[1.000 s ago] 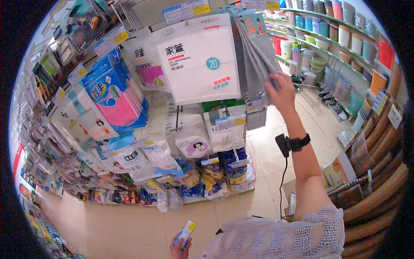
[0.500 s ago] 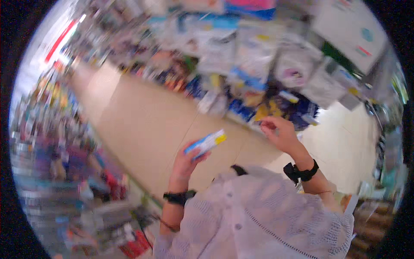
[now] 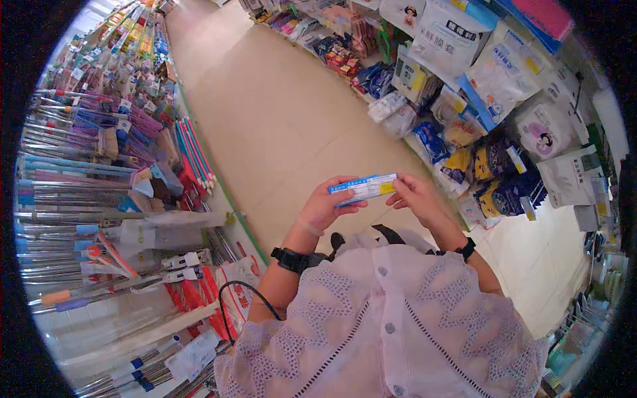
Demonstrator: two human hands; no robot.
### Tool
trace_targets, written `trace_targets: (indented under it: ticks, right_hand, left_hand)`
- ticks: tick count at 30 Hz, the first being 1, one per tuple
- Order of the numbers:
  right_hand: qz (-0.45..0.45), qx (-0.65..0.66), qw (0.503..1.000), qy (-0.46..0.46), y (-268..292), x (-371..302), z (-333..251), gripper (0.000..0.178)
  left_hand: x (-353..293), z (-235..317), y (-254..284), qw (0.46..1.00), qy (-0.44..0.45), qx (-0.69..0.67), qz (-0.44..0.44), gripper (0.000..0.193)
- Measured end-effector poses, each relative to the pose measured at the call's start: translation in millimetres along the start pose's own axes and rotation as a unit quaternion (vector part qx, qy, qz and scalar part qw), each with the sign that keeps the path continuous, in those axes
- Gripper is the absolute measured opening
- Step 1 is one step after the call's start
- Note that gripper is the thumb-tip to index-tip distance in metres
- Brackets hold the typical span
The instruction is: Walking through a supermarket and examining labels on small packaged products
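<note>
A slim blue-and-white box (image 3: 363,189) with a yellow patch near its right end lies across both hands in front of my chest. My left hand (image 3: 321,209) is closed round its left end, thumb on the near face and fingers behind. At the other end, my right hand (image 3: 422,201) pinches the edge beside the yellow patch with thumb and fingertips. Part of the fingers of each hand is hidden behind the box or curled under.
Racks of metal-handled goods (image 3: 60,219) line the left side, with pink and teal rods (image 3: 192,154) jutting toward the aisle. Hanging white packets (image 3: 451,40) and dark blue packs (image 3: 507,176) fill the right shelves. A beige tiled floor (image 3: 265,99) runs between.
My right hand has come from beside the right shelf to the box's right end. The box is now turned nearly level between both hands. The view has swung to the right and sharpened.
</note>
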State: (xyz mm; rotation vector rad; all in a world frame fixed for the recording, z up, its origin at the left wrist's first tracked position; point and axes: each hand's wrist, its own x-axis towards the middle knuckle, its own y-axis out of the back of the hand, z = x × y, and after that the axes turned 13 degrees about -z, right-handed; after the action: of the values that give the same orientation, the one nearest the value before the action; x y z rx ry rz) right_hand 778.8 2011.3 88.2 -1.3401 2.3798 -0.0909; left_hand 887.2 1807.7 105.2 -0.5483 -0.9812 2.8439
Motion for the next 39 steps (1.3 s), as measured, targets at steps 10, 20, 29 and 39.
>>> trace_targets:
  ticks: [10,20,29,39]
  right_hand:
    - [0.012,0.04,0.999,-0.01,-5.6,-3.3,2.8,0.036]
    - [0.056,-0.02,0.998,0.019,-3.6,-0.4,11.6,0.022]
    - [0.069,0.0,0.997,0.044,-5.0,2.3,11.6,0.013]
    - [0.08,0.002,0.996,0.041,-3.8,5.6,13.8,0.012]
  left_hand:
    - [-0.1,-11.2,8.6,1.0,0.027,-0.014,0.005,0.037]
    - [2.2,-10.4,7.9,0.999,0.034,-0.014,-0.002,0.038]
    - [3.6,-5.8,4.8,0.999,0.04,-0.018,0.002,0.036]
    - [8.0,-9.4,11.4,0.999,0.036,-0.027,-0.015,0.036]
